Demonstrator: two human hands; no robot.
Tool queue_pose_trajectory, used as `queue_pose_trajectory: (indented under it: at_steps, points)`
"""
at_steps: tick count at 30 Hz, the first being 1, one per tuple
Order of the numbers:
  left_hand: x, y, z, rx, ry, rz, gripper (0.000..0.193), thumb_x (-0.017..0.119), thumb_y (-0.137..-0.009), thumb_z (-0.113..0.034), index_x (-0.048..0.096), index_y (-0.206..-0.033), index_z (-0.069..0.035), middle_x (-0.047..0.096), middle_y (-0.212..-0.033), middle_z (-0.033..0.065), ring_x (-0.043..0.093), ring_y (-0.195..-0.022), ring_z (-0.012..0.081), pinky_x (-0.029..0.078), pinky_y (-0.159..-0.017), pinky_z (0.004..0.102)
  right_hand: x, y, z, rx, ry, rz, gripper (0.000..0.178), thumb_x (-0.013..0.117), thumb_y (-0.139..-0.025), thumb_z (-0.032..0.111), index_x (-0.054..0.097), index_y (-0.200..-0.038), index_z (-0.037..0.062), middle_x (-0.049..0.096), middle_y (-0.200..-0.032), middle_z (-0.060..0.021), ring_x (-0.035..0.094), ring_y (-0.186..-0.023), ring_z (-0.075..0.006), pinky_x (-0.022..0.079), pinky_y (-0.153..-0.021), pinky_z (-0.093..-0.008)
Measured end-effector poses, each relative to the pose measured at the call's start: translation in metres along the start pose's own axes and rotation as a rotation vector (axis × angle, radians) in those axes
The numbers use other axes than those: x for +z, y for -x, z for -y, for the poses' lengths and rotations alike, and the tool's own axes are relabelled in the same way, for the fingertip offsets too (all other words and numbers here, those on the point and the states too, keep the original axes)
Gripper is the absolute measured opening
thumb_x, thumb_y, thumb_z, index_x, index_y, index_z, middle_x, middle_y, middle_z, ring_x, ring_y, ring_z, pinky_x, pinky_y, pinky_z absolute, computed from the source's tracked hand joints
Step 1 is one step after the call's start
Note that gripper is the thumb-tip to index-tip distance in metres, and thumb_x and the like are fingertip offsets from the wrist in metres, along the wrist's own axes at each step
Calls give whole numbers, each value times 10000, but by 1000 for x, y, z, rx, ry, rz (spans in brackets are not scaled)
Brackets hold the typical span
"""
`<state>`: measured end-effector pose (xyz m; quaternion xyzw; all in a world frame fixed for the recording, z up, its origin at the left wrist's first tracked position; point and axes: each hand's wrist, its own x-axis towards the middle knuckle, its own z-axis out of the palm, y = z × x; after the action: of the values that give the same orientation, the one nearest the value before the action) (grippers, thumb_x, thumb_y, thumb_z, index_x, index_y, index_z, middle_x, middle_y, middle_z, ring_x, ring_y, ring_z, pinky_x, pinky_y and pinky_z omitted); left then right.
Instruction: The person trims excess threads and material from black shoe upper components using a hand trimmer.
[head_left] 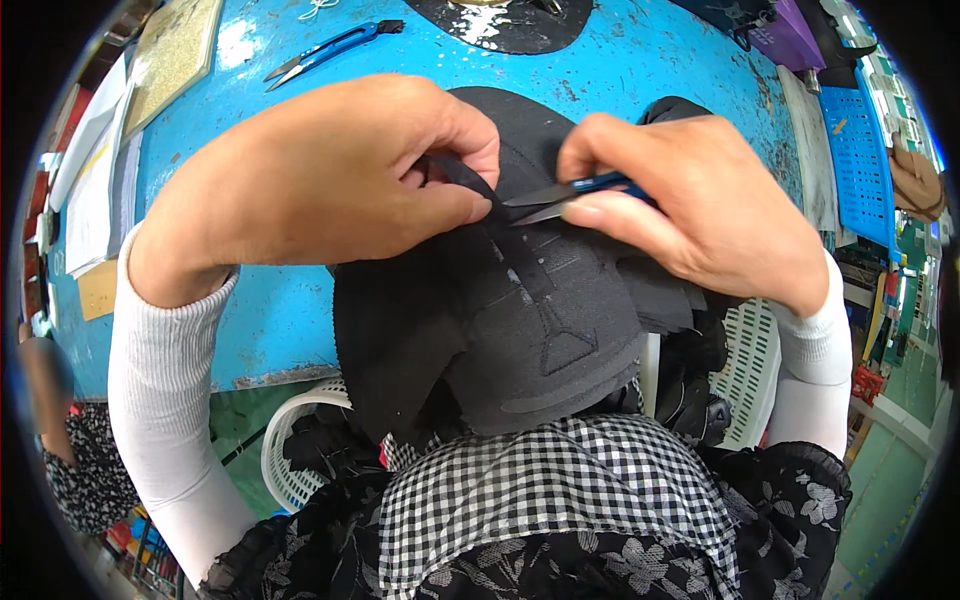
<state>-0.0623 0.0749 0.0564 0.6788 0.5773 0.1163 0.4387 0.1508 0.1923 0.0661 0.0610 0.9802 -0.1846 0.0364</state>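
Black sewn fabric pieces (530, 340) hang over the near edge of the blue table, reaching toward my lap. My left hand (350, 180) is closed, pinching a narrow black strip (462, 172) between thumb and fingers above the fabric. In my right hand (690, 200) are small blue-handled thread snips (545, 200), gripped between thumb and forefinger. The blades are parted and point left, close to the strip beside my left fingertips. Stitched lines and a triangular outline show on the fabric below the blades. My palms and the lower part of the right-hand grip are hidden.
Another pair of blue snips (330, 50) lies at the far left of the table (270, 330). A round black plate (510, 25) is at the back. Right stands a blue perforated basket (858, 165); white baskets (290, 455) with black pieces sit below the table edge.
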Motion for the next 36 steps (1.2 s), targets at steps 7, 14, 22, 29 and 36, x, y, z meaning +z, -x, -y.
queue_pose_trajectory:
  at_steps: [7, 14, 22, 29, 36]
  points:
    - [5, 7, 11, 118, 32, -109, 70, 626, -872, -83, 590, -914, -40, 466, -652, -23, 432, -609, 69, 351, -547, 238, 6, -13, 0, -26, -160, -42, 174, 676, -867, 211, 590, -902, 64, 599, -688, -107, 593, -620, -259, 440, -577, -316]
    - [-3, 29, -23, -8, 263, -827, 225, 551, -955, -198, 559, -1129, -55, 374, -680, -91, 290, -558, -2, 192, -502, 189, -18, 57, -76, 292, -440, -438, 243, 584, -962, 273, 623, -954, 33, 516, -696, 55, 451, -609, -41, 366, -557, -206]
    - [61, -32, -96, 590, -177, -241, 242, 593, -784, 6, 546, -1020, -14, 604, -1082, 192, 589, -1003, 336, 442, -851, 414, 17, 104, -122, 528, -417, -637, 204, 505, -983, 225, 544, -1058, 39, 589, -720, -21, 551, -601, -136, 454, -561, -284]
    - [129, -105, -89, 517, -660, -100, 187, 544, -789, -68, 583, -961, -4, 502, -1267, 348, 499, -1205, 424, 383, -991, 465, 79, 38, -108, 310, 312, -640, 210, 525, -841, 120, 553, -1046, 83, 605, -864, -114, 609, -812, -305, 472, -689, -417]
    - [128, -109, -93, 574, -725, -131, 136, 542, -797, -104, 598, -888, -21, 427, -1331, 398, 465, -1250, 447, 387, -990, 458, 54, 32, -171, 231, 449, -784, 222, 542, -808, 85, 558, -1029, 103, 554, -882, -80, 577, -801, -274, 452, -679, -399]
